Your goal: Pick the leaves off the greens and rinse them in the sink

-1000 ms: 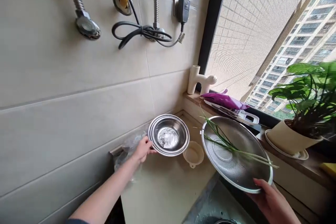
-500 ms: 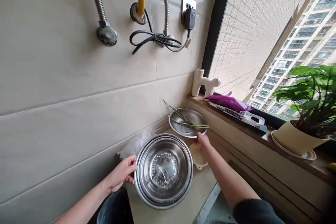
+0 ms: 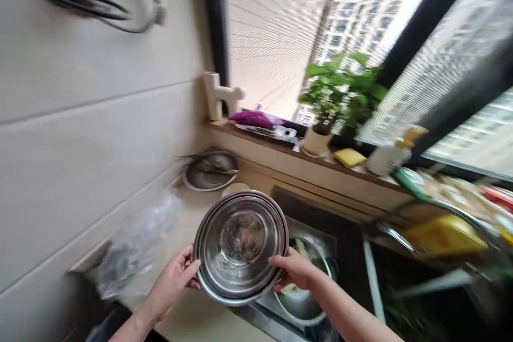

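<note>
Between my hands is a stack of nested metal bowls (image 3: pixel 240 272), its shiny inside facing up toward me. My left hand (image 3: pixel 174 278) grips the rim at the left, thumb on top. On the right side of the rim, my right hand (image 3: pixel 294 270) pinches with its thumb over the edge. Behind the stack, a separate metal bowl (image 3: pixel 188 179) with green stalks (image 3: pixel 218 171) lies on the counter in the corner. A pale round item (image 3: pixel 235 188) is partly hidden by the stack. Under my right hand, another bowl (image 3: pixel 306 320) with pale pieces sits in the sink.
A crumpled clear plastic bag (image 3: pixel 136 246) lies left on the counter (image 3: pixel 188 315). The dark sink (image 3: pixel 348 262) is at right. Along the windowsill stand a white figurine (image 3: pixel 216 99), a potted plant (image 3: pixel 316 141), a yellow sponge (image 3: pixel 349 157) and a bottle (image 3: pixel 387 157).
The view has swung right toward the sink. My right hand has let go of the bowl with the green stalks and now holds the right side of the stack.
</note>
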`<state>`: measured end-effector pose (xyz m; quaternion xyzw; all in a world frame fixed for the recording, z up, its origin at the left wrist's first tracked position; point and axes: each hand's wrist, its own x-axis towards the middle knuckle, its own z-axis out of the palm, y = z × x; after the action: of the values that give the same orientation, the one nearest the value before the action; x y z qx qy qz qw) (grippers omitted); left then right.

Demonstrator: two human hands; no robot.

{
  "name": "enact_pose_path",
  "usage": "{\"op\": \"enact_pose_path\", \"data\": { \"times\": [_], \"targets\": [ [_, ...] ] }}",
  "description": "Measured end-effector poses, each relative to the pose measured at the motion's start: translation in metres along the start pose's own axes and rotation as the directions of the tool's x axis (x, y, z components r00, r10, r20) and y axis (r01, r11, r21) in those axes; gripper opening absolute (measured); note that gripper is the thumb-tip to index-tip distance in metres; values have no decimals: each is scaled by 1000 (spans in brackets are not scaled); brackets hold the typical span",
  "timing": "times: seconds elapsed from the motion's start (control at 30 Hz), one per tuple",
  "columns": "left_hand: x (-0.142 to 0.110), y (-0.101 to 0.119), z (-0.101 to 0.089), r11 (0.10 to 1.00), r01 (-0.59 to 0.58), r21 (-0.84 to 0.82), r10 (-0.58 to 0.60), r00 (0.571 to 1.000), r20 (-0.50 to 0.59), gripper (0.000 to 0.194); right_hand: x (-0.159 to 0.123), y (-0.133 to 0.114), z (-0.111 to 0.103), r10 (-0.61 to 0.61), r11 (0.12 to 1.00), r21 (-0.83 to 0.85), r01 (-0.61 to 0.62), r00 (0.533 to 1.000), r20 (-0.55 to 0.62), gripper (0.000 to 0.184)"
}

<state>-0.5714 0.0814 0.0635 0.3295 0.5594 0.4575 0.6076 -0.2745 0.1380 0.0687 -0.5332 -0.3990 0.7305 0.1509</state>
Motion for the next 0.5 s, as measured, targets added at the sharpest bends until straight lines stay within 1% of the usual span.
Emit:
{"op": "enact_pose_path", "data": {
  "times": [0.03,0.1,0.17,0.2,0.23,0.27,0.3,0.33,0.37,0.4,0.43,0.5],
  "targets": [
    [3,-6,22,1000,5,2,-5,998,58,31,-14,15,-10,-19,998,53,25,994,-107,33],
    [8,-24,70,1000,26,-11,-24,986,168,38,-39,43,-37,-50,988,127,92,953,-298,26],
    [10,-51,122,997,62,-35,-52,971,235,56,-63,69,-71,-55,983,137,123,909,-414,26],
    [10,-67,147,996,87,-37,-75,966,247,65,-75,83,-89,-57,984,123,128,885,-463,28],
    [9,-84,172,993,120,-21,-111,961,253,69,-86,96,-105,-74,985,95,141,860,-505,32],
    [9,-102,195,986,164,23,-164,956,242,68,-96,109,-121,-123,983,52,178,834,-539,37],
    [8,-118,214,978,197,73,-208,954,218,64,-105,122,-134,-202,970,-4,242,803,-560,43],
    [8,-133,231,972,209,111,-227,956,187,60,-112,135,-145,-297,945,-60,321,769,-566,50],
    [9,-146,244,971,197,139,-218,963,156,56,-117,146,-155,-389,910,-107,402,731,-560,56],
    [9,-156,254,975,157,158,-178,975,135,53,-122,158,-162,-462,873,-137,469,699,-546,60],
    [10,-163,260,980,93,174,-115,985,126,51,-126,168,-168,-507,845,-149,514,681,-529,63],
    [11,-173,267,971,-49,233,19,991,130,48,-134,185,-177,-533,829,-146,540,682,-501,64]
  ]
}}
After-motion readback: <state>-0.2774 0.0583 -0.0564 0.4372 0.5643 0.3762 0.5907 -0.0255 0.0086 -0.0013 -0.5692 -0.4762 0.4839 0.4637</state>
